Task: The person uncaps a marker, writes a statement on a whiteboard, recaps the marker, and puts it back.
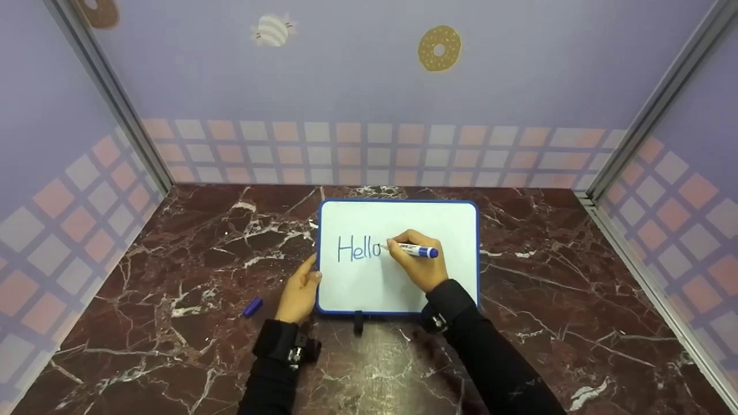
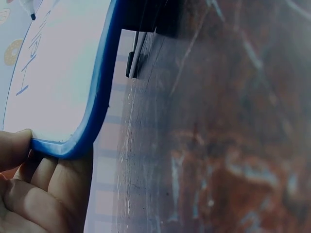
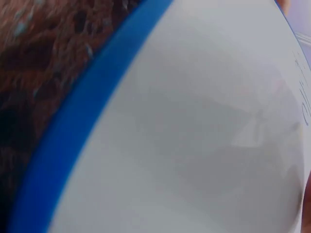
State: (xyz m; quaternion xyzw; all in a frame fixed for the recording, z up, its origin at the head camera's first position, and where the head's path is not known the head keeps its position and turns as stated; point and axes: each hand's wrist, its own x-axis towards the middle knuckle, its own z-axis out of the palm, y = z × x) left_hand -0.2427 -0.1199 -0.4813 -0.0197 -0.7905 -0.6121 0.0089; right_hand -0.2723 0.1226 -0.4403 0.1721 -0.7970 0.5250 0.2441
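A small whiteboard (image 1: pixel 369 294) with a blue frame stands propped on the table, with "Hello" written on it in blue. My left hand (image 1: pixel 298 293) grips its left edge, the thumb on the front and the fingers behind, as the left wrist view shows (image 2: pixel 43 189). In my right hand (image 1: pixel 424 265) a white marker (image 1: pixel 415 249) with a blue end is pinched, its tip right beside the letter "o". The right wrist view is filled by the whiteboard's surface (image 3: pixel 184 121); only a sliver of that hand shows at its right edge.
A loose blue marker cap (image 1: pixel 252 307) lies on the dark red marbled table (image 1: pixel 202 346), left of my left hand. A black stand foot (image 1: pixel 358 323) sticks out under the board's lower edge. Purple panels with pink and white checks (image 1: pixel 380 150) enclose the back and sides.
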